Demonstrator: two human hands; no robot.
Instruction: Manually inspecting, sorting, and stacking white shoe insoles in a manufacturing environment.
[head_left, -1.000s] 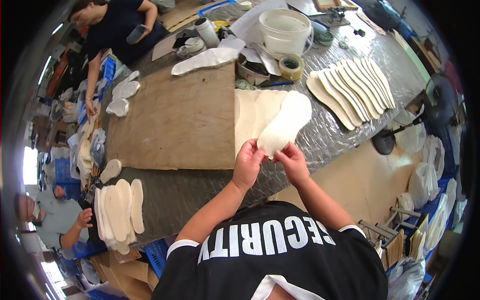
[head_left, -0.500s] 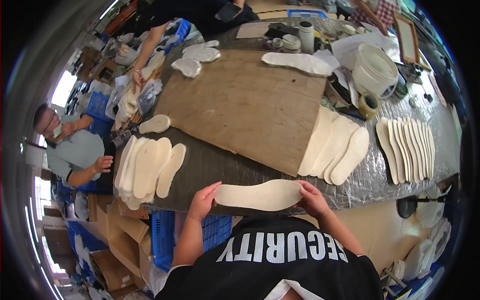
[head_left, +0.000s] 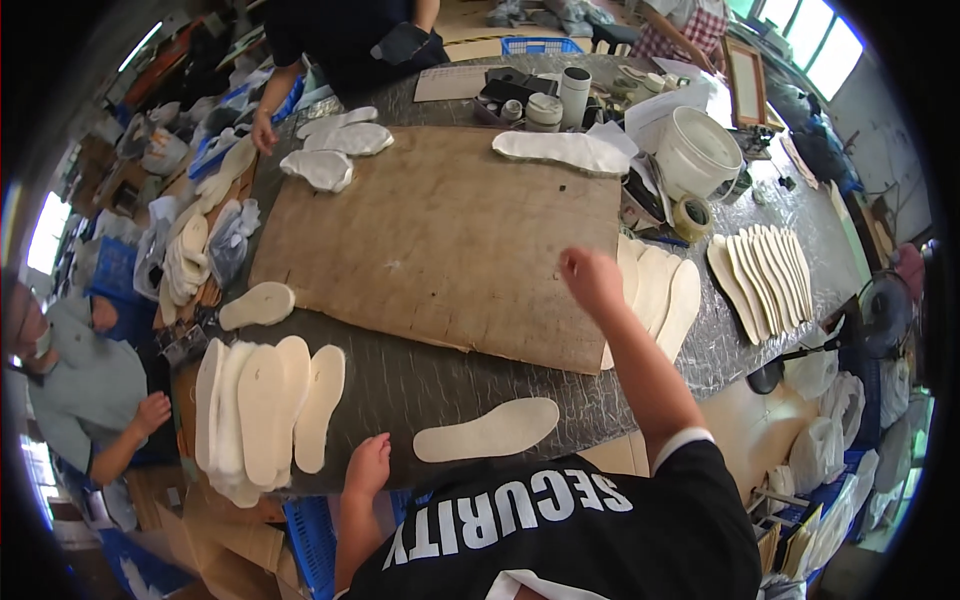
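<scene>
A single cream insole point(head_left: 487, 431) lies flat near the table's front edge, with no hand on it. Just left of it is my left hand point(head_left: 368, 465), holding nothing, its fingers loosely extended. My right hand point(head_left: 592, 277) reaches over the right part of the brown cardboard sheet point(head_left: 430, 240). Its fingers bend down and are partly hidden and blurred, so I cannot make out their grip. Beside that hand and forearm, several overlapping cream insoles point(head_left: 680, 310) fan out, partly covered by my arm.
Fleecy insoles point(head_left: 265, 415) are stacked at the left, and a row of insoles point(head_left: 762, 283) lies far right. White-covered insoles point(head_left: 318, 170) rest on the cardboard's far left. A white bucket point(head_left: 697, 155) and tape roll point(head_left: 692, 215) stand back right. Co-workers are at left and back.
Both hands have let go of the insole, which now lies on the table. My right hand has moved forward over the cardboard; my left has drawn back slightly. The view has shifted.
</scene>
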